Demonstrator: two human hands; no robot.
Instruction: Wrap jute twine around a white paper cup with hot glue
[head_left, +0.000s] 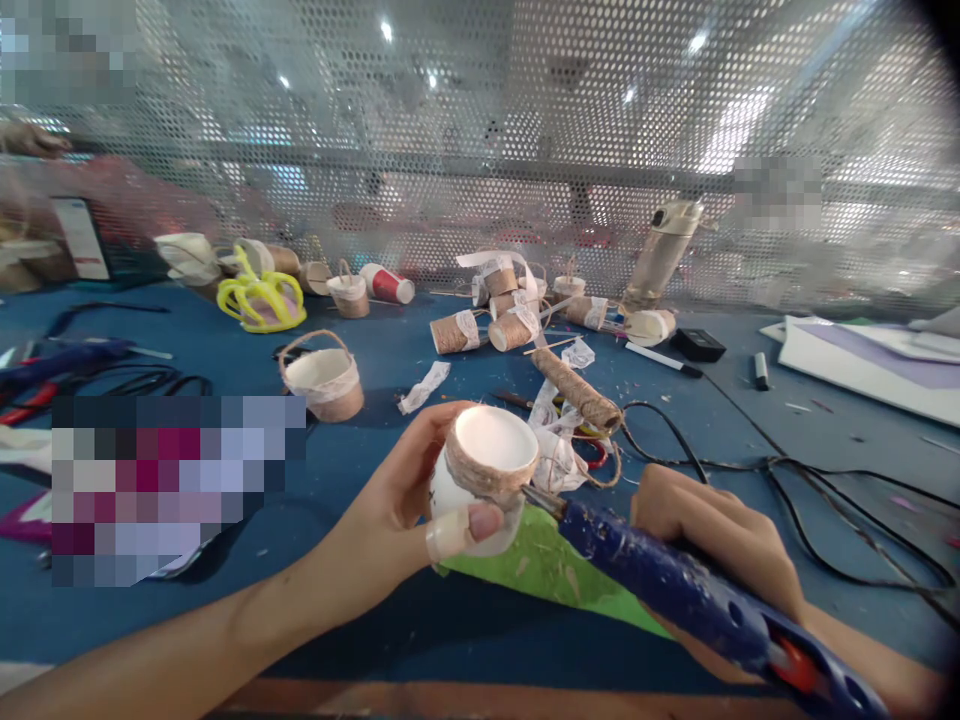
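Observation:
A white paper cup (pixel 480 490) with twine wound around its upper part is in my left hand (pixel 420 510), its mouth tilted toward me. The thumb, with a strip of tape or bandage around it, presses on the cup's near side. My right hand (pixel 720 550) is wrapped around a blue hot glue gun (pixel 660 570). The gun's metal nozzle meets the cup's right side, at or just below the twine band. Beneath the cup lies a green sheet (pixel 570 575) with dried smears on it.
Behind the cup are a twine roll (pixel 577 390), lace scraps (pixel 425 388) and scissors. A twine-handled cup basket (pixel 324 382) stands left; several others line the back by a perforated metal screen (pixel 480 150). Black cables (pixel 787 465) cross the right side, near white sheets (pixel 862 370).

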